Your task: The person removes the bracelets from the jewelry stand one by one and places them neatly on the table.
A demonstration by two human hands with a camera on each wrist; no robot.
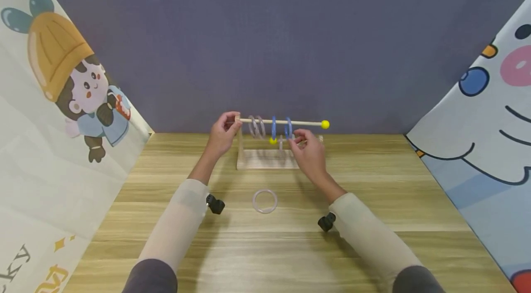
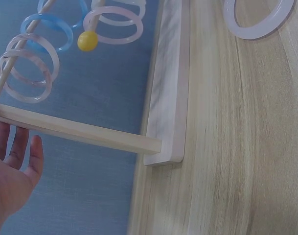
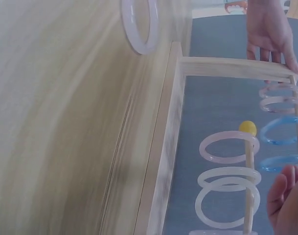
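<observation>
One hand on the post, the other at a blue ring

The wooden stand [image 1: 267,160] sits at the back of the table [image 1: 386,178], its base lying lengthwise before the person, so both hands can get at it. The left hand [image 1: 223,134] grips the top of the tall post [image 1: 240,145], thumb on one side and fingers on the other. I'd take that as steadying: the upper rod [image 1: 307,123] juts from this post alone, and a tug along it could tip the frame.

The right hand [image 1: 310,152] has its fingers curled and appears to pinch the outer blue ring [image 1: 290,127] low on its rim, probably because the rod fills the top of the hole. The inner blue ring [image 1: 274,129] and two pale rings [image 2: 57,63] hang from the same rod, nearer the post. The yellow ball [image 1: 325,124] at the tip looks smaller than the rings' openings, so it seems unlikely to stop them.

The lower rod [image 3: 249,196] points the other way; a pink ring [image 3: 202,148] hangs near its end, with whitish rings [image 3: 197,203] farther along. One loose ring [image 1: 254,201] lies flat on the table in front of the stand, between the forearms and touched by neither hand.
</observation>
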